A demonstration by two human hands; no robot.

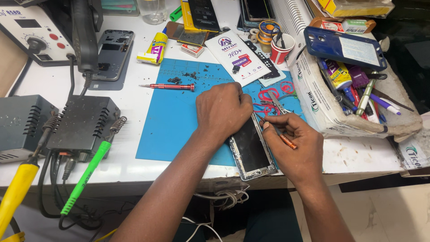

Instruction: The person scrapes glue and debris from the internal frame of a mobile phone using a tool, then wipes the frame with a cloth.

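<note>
**Blue mat, opened phone, two hands at its top end**

Blue silicone work mat [172, 121] covers the middle of the white counter [134, 96], and on its near right corner lies an opened smartphone with a silver frame and dark inside [251, 150], its long side running away from the counter's front edge and tilted a little to the left. The left hand [223, 110] lies palm down over the phone's far end, fingers curled and pressing there; whether it pinches anything beneath cannot be told. The right hand [293, 145] sits just beside the phone's right edge, closed around a slim screwdriver with an orange-red handle [283, 138], whose tip points toward the phone's upper right corner, close to the left hand's fingers.

A second red-handled screwdriver [172, 86] lies on the mat's far part, well apart from both hands, with dark crumbs of debris [175, 80] just behind it. Red and blue wires [268, 96] and metal tweezers [278, 104] lie tangled just beyond the hands. To the right stands a white cloth-lined box full of pens, tubes and tools [322, 112]. At the left of the counter sit a black power unit [83, 123], a green-handled soldering iron [87, 175] and a yellow-handled tool [15, 195].
</note>
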